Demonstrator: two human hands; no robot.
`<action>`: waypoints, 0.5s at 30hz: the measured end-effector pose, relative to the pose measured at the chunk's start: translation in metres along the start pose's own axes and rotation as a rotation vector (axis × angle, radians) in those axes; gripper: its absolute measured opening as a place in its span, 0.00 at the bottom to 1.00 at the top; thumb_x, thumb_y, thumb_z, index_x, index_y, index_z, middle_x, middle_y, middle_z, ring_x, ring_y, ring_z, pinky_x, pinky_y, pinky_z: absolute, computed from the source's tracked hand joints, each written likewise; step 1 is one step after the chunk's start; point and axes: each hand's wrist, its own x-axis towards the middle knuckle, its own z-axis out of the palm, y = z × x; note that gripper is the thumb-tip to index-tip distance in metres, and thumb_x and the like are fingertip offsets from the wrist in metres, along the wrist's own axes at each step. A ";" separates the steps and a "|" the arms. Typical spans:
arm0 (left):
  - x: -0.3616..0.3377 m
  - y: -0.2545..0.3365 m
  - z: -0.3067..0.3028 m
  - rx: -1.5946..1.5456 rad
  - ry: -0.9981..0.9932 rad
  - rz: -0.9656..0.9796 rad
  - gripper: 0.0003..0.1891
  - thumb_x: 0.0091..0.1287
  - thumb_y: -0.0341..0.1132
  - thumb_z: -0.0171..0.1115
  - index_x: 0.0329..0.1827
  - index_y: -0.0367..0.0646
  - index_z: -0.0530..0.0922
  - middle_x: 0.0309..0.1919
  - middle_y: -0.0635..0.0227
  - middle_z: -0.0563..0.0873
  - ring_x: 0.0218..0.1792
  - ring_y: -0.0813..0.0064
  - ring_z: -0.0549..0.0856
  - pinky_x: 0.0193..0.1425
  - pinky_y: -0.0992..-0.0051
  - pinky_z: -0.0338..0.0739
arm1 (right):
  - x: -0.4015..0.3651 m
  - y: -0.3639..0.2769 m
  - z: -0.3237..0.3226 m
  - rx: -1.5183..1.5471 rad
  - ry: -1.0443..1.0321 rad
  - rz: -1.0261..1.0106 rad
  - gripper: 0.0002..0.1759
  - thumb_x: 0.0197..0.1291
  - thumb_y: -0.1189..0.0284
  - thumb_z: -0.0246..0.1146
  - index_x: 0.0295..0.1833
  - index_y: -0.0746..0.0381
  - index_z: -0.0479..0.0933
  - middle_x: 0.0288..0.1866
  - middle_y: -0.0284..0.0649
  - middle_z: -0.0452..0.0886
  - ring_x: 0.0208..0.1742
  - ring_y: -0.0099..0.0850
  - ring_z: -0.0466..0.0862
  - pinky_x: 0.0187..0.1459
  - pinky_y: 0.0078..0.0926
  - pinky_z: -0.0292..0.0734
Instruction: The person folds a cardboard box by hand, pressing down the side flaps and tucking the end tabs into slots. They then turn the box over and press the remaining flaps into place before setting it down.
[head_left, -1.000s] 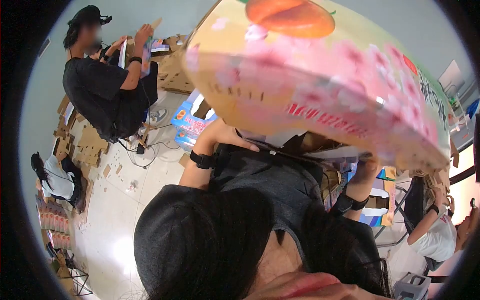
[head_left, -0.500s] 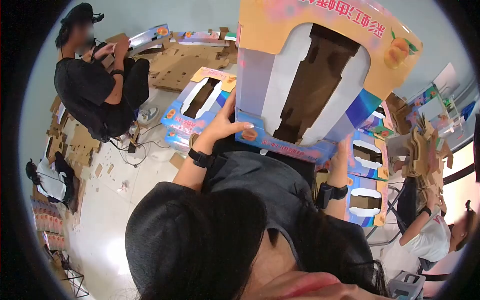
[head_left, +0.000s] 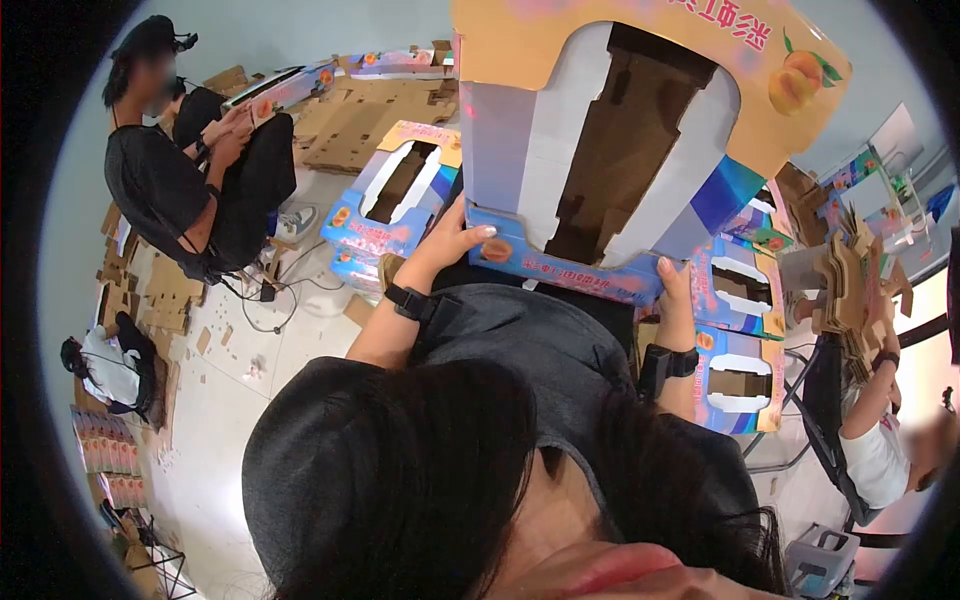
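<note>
A large printed cardboard box (head_left: pixel 500 140), yellow, pink and blue with peach pictures and a long cut-out opening, is held up in front of me. Its inside shows brown through the opening. My left hand (head_left: pixel 457 242) grips the lower left edge, thumb on the blue front panel and fingers hidden behind it. At the lower right corner my right hand (head_left: pixel 675 285) holds the same box, its thumb on the edge. Both wrists wear black bands.
Similar boxes stand at the left (head_left: pixel 350 225) and stacked at the right (head_left: pixel 735 335). A seated co-worker (head_left: pixel 165 180) handles a flat box at the upper left; others sit at the far left and right. Flattened cardboard (head_left: pixel 355 125) and a cable lie on the floor.
The box has shifted slightly up and left in view. My right thumb now shows more clearly on its edge. The co-worker at the upper left has lowered their box.
</note>
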 end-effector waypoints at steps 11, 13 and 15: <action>-0.005 0.032 -0.003 -0.013 -0.100 -0.172 0.48 0.50 0.41 0.83 0.74 0.39 0.66 0.64 0.61 0.79 0.67 0.69 0.75 0.74 0.66 0.65 | -0.006 -0.011 -0.004 0.086 0.017 0.197 0.49 0.55 0.58 0.74 0.77 0.64 0.59 0.70 0.43 0.71 0.70 0.37 0.71 0.70 0.38 0.65; -0.004 0.032 -0.003 -0.076 -0.109 -0.183 0.48 0.50 0.40 0.83 0.74 0.38 0.66 0.64 0.61 0.79 0.67 0.69 0.75 0.74 0.66 0.65 | -0.008 -0.021 -0.005 0.073 0.022 0.290 0.46 0.55 0.60 0.74 0.75 0.63 0.61 0.69 0.43 0.72 0.69 0.38 0.73 0.67 0.37 0.70; -0.004 0.032 -0.004 -0.097 -0.114 -0.178 0.48 0.50 0.40 0.83 0.74 0.38 0.66 0.64 0.60 0.79 0.68 0.68 0.75 0.74 0.66 0.65 | -0.010 -0.031 -0.007 0.006 -0.144 0.277 0.44 0.55 0.62 0.74 0.74 0.65 0.63 0.66 0.44 0.75 0.64 0.38 0.77 0.63 0.35 0.74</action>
